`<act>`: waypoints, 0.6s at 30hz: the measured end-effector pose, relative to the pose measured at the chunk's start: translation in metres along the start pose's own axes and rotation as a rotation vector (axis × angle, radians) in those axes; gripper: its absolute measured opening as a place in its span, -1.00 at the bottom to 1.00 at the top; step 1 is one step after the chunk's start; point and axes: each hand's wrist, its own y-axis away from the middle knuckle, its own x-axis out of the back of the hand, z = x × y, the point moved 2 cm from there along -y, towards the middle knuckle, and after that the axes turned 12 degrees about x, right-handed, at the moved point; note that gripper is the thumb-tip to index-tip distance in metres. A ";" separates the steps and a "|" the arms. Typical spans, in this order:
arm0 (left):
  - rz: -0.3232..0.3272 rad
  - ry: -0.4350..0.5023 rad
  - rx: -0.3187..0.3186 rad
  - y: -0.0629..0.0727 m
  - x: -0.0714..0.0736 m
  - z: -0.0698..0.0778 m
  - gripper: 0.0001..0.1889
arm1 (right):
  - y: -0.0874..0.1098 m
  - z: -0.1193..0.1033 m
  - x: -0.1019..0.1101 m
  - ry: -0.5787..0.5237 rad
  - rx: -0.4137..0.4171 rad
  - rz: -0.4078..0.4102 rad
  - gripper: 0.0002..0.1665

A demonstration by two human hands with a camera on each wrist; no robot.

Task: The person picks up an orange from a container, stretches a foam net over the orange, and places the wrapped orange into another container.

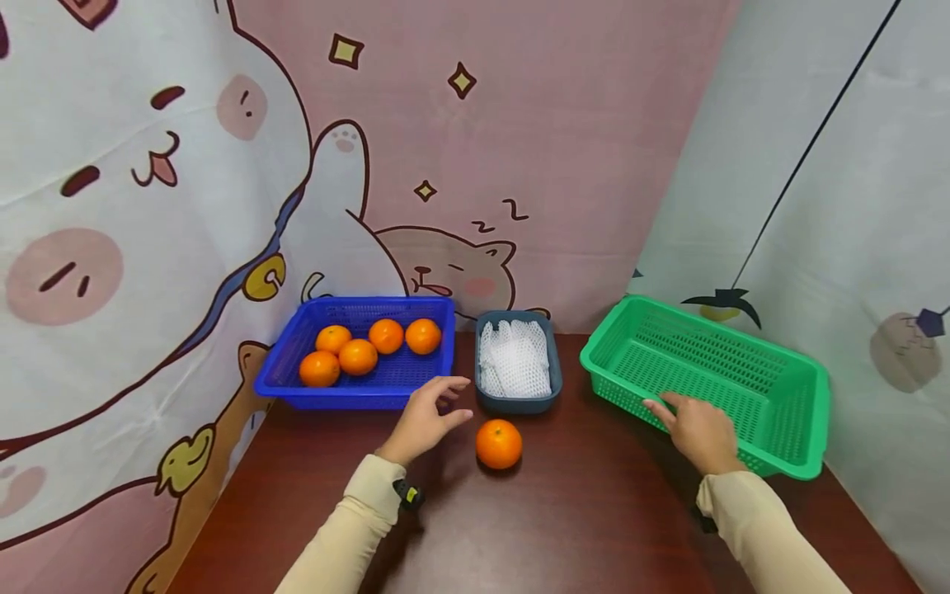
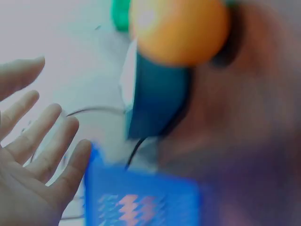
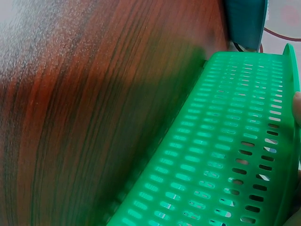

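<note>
My left hand [image 1: 426, 419] is held over the table with its fingers spread, just left of a lone orange [image 1: 499, 444]. Nothing is in its grasp; in the left wrist view the bare palm [image 2: 28, 188] shows beside the blurred orange [image 2: 181, 28]. My right hand [image 1: 701, 431] lies over the near rim of a green plastic basket [image 1: 631, 403], thumb at the rim and fingers reaching over the inside. The right wrist view shows the basket's slotted outer wall [image 3: 207, 141], with a bit of a digit [image 3: 297, 107] at the rim.
At the left, a blue basket [image 1: 356, 403] holds several oranges [image 1: 359, 356]. Between the baskets stands a dark teal tray [image 1: 519, 405] with white foam net sleeves [image 1: 515, 359]. A printed curtain [image 1: 519, 148] hangs behind the brown wooden table [image 1: 564, 528].
</note>
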 end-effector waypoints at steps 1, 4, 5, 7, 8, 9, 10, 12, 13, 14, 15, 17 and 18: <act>0.023 0.007 -0.004 -0.003 0.009 0.001 -0.54 | 0.000 0.000 0.000 0.000 -0.002 -0.002 -0.32; 0.079 -0.019 0.004 -0.010 0.033 -0.003 -0.60 | 0.001 0.000 -0.001 0.000 -0.005 -0.009 -0.32; 0.087 -0.038 0.008 -0.012 0.040 -0.006 -0.61 | 0.001 0.000 0.000 -0.001 -0.004 -0.008 -0.33; 0.100 -0.082 0.025 -0.014 0.051 -0.013 -0.61 | 0.002 -0.001 0.000 0.000 -0.001 -0.008 -0.34; 0.100 -0.104 0.039 -0.015 0.056 -0.017 -0.62 | 0.002 -0.002 0.001 0.000 0.004 -0.004 -0.35; 0.097 -0.125 0.057 -0.016 0.060 -0.021 -0.63 | 0.002 -0.002 0.001 0.001 0.006 -0.004 -0.36; 0.090 -0.145 0.073 -0.016 0.063 -0.025 -0.63 | 0.002 -0.003 0.001 0.003 0.009 -0.001 -0.36; 0.069 -0.190 0.119 -0.016 0.067 -0.031 -0.63 | 0.001 -0.003 0.001 0.005 0.013 0.001 -0.37; 0.057 -0.211 0.146 -0.016 0.068 -0.034 -0.63 | 0.001 -0.003 0.001 0.007 0.013 0.001 -0.36; 0.046 -0.224 0.167 -0.017 0.069 -0.037 -0.64 | 0.001 -0.003 0.001 0.007 0.011 -0.002 -0.36; 0.036 -0.239 0.192 -0.017 0.069 -0.038 -0.63 | 0.001 -0.003 0.001 0.007 0.009 -0.005 -0.35; 0.025 -0.257 0.233 -0.017 0.069 -0.041 -0.62 | 0.000 -0.002 0.001 0.004 0.005 -0.009 -0.33; 0.025 -0.265 0.246 -0.017 0.069 -0.042 -0.61 | 0.000 -0.002 0.001 0.004 0.002 -0.012 -0.32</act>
